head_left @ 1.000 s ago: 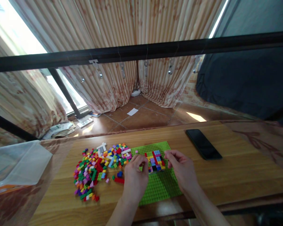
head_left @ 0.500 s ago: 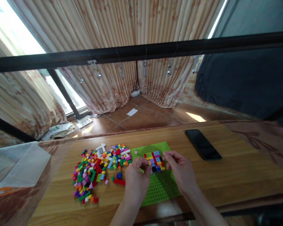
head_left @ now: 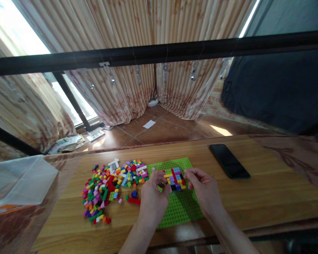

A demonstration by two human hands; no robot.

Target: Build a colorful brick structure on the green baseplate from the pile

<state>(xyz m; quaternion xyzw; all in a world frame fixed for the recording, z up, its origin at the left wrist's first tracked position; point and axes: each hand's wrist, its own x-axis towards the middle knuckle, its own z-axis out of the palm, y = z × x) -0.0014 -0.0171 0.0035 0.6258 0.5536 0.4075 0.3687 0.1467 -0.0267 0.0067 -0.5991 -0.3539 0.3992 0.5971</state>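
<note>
A block of toy building bricks [head_left: 177,180], in yellow, blue, red, purple and black, is over the green studded baseplate [head_left: 178,213]; whether it is pressed onto the plate or held just above it I cannot tell. At its left edge, my left hand [head_left: 154,194] is closed, with thumb and forefinger curled against the bricks. My right hand [head_left: 204,188] is closed in a pinch by the right edge of the brick block. Anything between its fingertips is hidden or too small to name.
A large pile of loose bricks [head_left: 99,197] spreads over the wooden table's left side. Near my left wrist lie a long red brick [head_left: 134,201] and a blue brick [head_left: 134,194]. A black phone [head_left: 229,161] is at right, a clear plastic bin [head_left: 21,181] at far left.
The view has shifted slightly. Both hands stay at the two sides of the brick block, with only small finger movements; the block appears a little differently angled.
</note>
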